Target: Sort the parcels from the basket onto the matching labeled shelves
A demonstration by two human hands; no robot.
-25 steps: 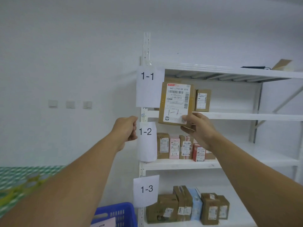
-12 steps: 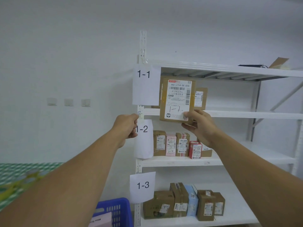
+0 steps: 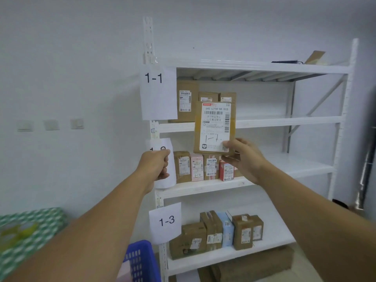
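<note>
My right hand grips the lower right corner of a flat brown parcel with a white label marked "1-1" by hand. The parcel stands upright in front of the white shelf unit, level with the edge of the top inner shelf. My left hand holds the paper tag of the middle shelf at the left post, hiding part of its number. Tags reading 1-1 and 1-3 hang on the same post. A blue basket sits at the bottom, partly behind my left arm.
Three brown boxes stand at the left of the 1-1 shelf. Several small boxes line the middle shelf, and more fill the 1-3 shelf. Cardboard lies on the floor below. A green checked surface is at the left.
The view has shifted so the whole shelf unit shows. The parcel in my right hand sits lower against the shelves, now overlapping the 1-1 shelf edge. My left hand stays on the middle tag.
</note>
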